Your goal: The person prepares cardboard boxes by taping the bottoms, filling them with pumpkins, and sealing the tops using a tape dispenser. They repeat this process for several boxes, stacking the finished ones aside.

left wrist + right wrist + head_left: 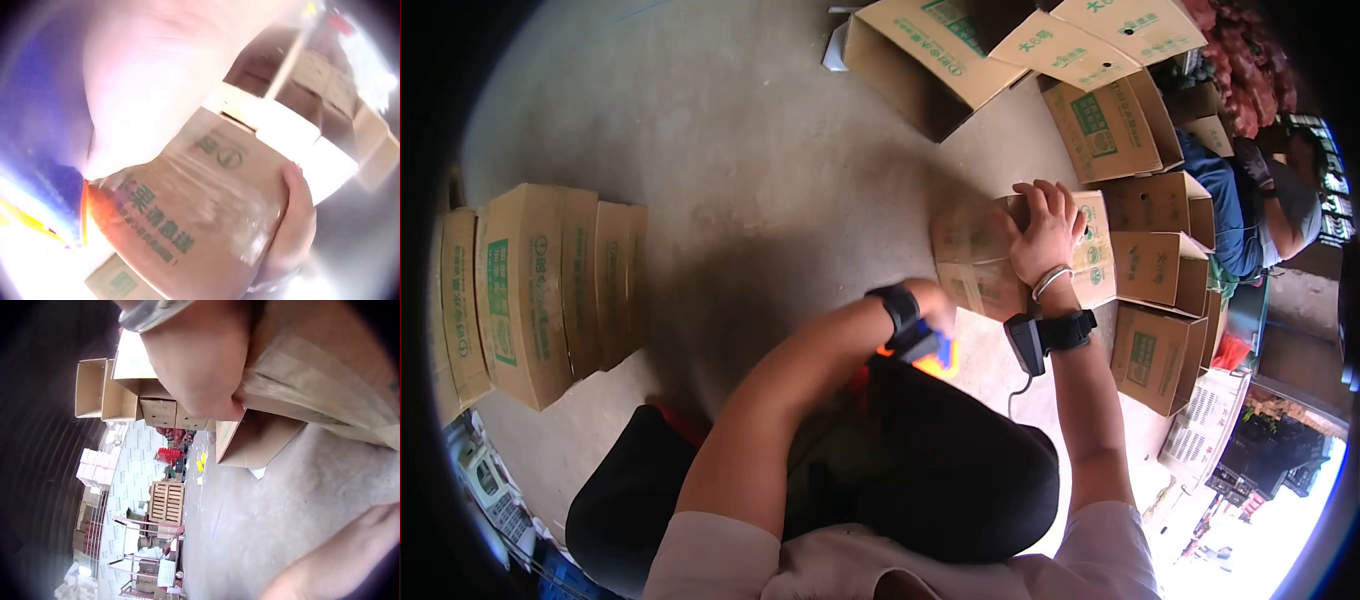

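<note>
A bare grey concrete floor [730,170] is seen from above, mottled and dusty, with a broad open stretch left free in the middle. At the centre, a brown corrugated cardboard box [990,262] printed with green characters is set on the floor just in front of a seated person's knees. Its top is pressed flat by the right hand [1045,235], whose fingers are spread straight across the flaps. A glossy strip of clear tape is seen along the box seam in the right wrist view. The left hand [930,312] is held at the box's near edge, closed around an orange and blue tape dispenser [935,358], which is partly hidden by the wrist. Both wrists are fitted with black straps.

Just to the right, open cardboard boxes [1155,265] are crowded close together. More boxes [1000,50] are tipped at angles at the far edge. Well apart on the left, flattened cartons [530,290] are stood upright in a row. Another person [1260,210] is seated at the far right.
</note>
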A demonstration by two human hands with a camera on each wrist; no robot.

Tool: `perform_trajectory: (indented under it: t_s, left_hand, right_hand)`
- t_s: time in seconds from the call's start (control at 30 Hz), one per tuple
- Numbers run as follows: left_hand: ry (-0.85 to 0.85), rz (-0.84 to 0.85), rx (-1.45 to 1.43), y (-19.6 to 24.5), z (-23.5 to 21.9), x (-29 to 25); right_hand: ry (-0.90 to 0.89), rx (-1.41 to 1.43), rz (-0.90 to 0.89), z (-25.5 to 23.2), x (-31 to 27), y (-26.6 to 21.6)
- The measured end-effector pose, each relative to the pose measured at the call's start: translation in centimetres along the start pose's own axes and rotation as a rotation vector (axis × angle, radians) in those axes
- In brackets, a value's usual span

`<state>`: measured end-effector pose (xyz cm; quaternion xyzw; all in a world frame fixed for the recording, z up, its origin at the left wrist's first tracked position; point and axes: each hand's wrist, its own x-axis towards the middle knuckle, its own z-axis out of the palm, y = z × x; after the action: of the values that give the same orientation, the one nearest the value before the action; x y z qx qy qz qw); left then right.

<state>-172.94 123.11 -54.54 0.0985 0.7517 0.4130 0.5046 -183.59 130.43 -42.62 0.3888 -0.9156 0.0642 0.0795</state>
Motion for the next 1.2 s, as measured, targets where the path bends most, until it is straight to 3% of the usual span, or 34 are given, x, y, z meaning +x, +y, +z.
perform_trajectory:
  t_s: [0.03, 0.13, 0.17, 0.2, 0.23, 0.27, 0.3, 0.37, 0.4, 0.43, 0.47, 0.5, 0.53, 0.57, 0.6, 0.63, 0.67, 0.7, 0.73, 0.77, 0.83, 0.93, 1.0, 1.03, 1.07, 1.1, 1.13, 1.2]
  left_hand:
    - [0.053, -0.01, 0.174, 1.3, 1.0, -0.9]
    - [0.37, -0.043, -0.044, -2.7, 4.6, -2.8]
    - [0.423, -0.012, -0.184, -3.9, 4.7, -5.3]
    - [0.558, 0.117, -0.389, -7.3, 6.2, -5.5]
    - [0.75, 0.205, -0.606, -8.6, 7.4, -6.6]
    - [0.84, 0.205, -0.63, -8.4, 7.3, -7.7]
    - [0.931, 0.206, -0.65, -7.8, 6.8, -9.0]
    - [1.135, 0.224, -0.656, -4.8, 5.3, -9.8]
    - [1.145, 0.205, -0.785, -2.4, 4.2, -10.9]
    - [1.215, 0.206, -0.725, -2.3, 3.6, -10.0]
    - [1.209, 0.179, -0.795, -2.2, 3.1, -9.4]
    - [1.093, -0.05, -0.777, -2.4, 2.8, -9.7]
    - [1.173, 0.095, -0.9, -0.9, 3.4, -10.8]
    - [1.1, -0.045, -1.031, -0.7, 4.0, -10.8]
    - [1.257, 0.118, -1.118, -1.3, 5.3, -9.7]
    - [1.235, -0.012, -1.131, -3.1, 6.2, -8.3]
    - [1.044, -0.046, -1.126, -3.8, 6.4, -9.8]
    - [1.096, -0.022, -1.136, -4.1, 6.9, -9.7]
    - [1.196, -0.029, -1.134, -4.1, 7.2, -9.5]
    - [1.173, -0.137, -1.032, -5.9, 7.3, -8.5]
    - [1.467, -0.068, -1.044, -6.1, 8.0, -9.0]
    - [1.696, 0.24, -0.928, -2.0, 8.9, -19.3]
    - [2.058, 0.247, -0.591, -4.9, 9.1, -20.7]
    - [2.046, 0.239, -0.294, -3.3, 9.1, -25.9]
    - [2.077, 0.318, -0.282, -2.0, 9.4, -29.9]
    - [2.061, 0.373, -0.483, -0.3, 10.4, -33.7]
    - [2.24, 0.471, -0.344, -0.2, 11.1, -36.6]
    - [2.421, -0.029, -0.067, 1.0, 15.2, -42.8]
  right_hand:
    - [0.012, 0.015, -0.003, 0.2, -0.1, 0.4]
    - [0.235, 0.41, -0.029, -2.1, -0.1, 5.5]
    - [0.234, 0.317, -0.005, -3.0, 0.3, 9.9]
    - [0.327, 0.106, 0.142, -2.1, -1.0, 13.8]
    - [0.257, 0.097, 0.189, 0.5, -2.7, 18.4]
    - [-0.199, 0.521, 0.516, -0.4, -3.6, 18.3]
    - [-0.264, 0.753, 0.474, -1.5, -4.4, 17.3]
    - [-0.441, 0.786, 0.424, -4.3, -5.3, 14.0]
    - [-0.548, 0.699, 0.386, -7.1, -5.4, 10.8]
    - [-0.495, 0.817, 0.172, -7.2, -6.4, 9.8]
    - [-0.565, 0.794, 0.098, -7.6, -6.8, 9.9]
    - [-0.574, 1.097, 0.326, -7.7, -7.1, 9.5]
    - [-0.558, 1.207, 0.397, -5.7, -6.8, 11.3]
    - [-0.415, 1.067, 0.525, -3.8, -6.7, 11.2]
    - [-0.392, 0.824, 0.587, 1.4, -7.4, 14.4]
    - [-0.533, 0.797, 0.74, 4.7, -8.0, 14.6]
    - [-0.5, 0.942, 0.755, 7.5, -8.5, 14.2]
    - [-0.467, 1.087, 0.771, 10.4, -9.1, 13.7]
    - [-0.538, 1.371, 0.696, 11.8, -8.6, 13.9]
    - [-0.601, 1.644, 0.637, 12.3, -8.2, 14.1]
    - [-0.463, 1.576, 0.525, 12.2, -7.7, 12.2]
    - [-0.361, 1.666, 0.45, 10.2, -4.3, 7.8]
    - [-0.297, 1.733, 0.399, 8.7, 0.0, 4.7]
    - [-0.296, 1.749, 0.316, 7.2, 1.9, 2.5]
    - [-0.297, 1.764, 0.221, 5.4, 3.9, 0.0]
    - [-0.31, 1.768, 0.111, 3.5, 5.7, -3.0]
    - [-0.326, 1.759, -0.016, 1.4, 7.6, -6.6]
    - [-0.353, 1.721, -0.29, -2.7, 11.0, -15.8]
